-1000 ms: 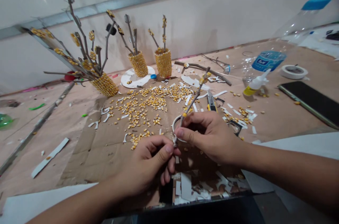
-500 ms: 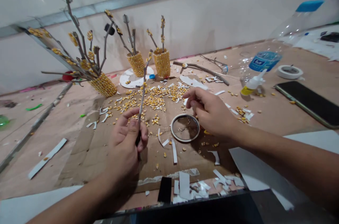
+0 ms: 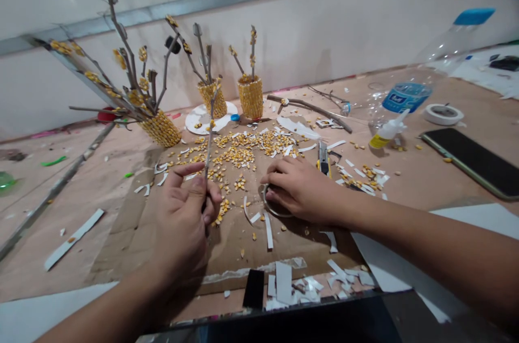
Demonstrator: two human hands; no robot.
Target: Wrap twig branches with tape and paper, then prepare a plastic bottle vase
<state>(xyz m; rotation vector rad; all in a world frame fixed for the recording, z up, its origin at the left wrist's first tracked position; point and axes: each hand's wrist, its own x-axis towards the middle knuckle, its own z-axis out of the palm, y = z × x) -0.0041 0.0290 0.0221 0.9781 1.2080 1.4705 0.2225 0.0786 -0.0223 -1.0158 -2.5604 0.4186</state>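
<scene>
My left hand [image 3: 184, 208] pinches a thin twig [image 3: 209, 143] upright, thumb against fingers, with corn kernels stuck along its upper part. My right hand [image 3: 298, 189] lies palm down over a thin tape roll [image 3: 272, 211], fingers curled down onto and inside the ring; most of the roll is hidden under the hand. Loose corn kernels [image 3: 239, 151] are scattered on the cardboard [image 3: 133, 245] beyond both hands. A utility knife [image 3: 323, 158] lies just past my right wrist.
Kernel-covered pots [image 3: 250, 98] holding twigs stand at the back and left. To the right are a clear plastic bottle [image 3: 409, 97], a glue bottle [image 3: 387, 132], a white tape roll [image 3: 443, 114] and a phone [image 3: 474, 162]. Paper scraps [image 3: 284, 281] lie along the front edge.
My right hand has moved left and down onto the tape roll, uncovering the utility knife. My left hand has shifted slightly left with the twig, whose tip now appears lower.
</scene>
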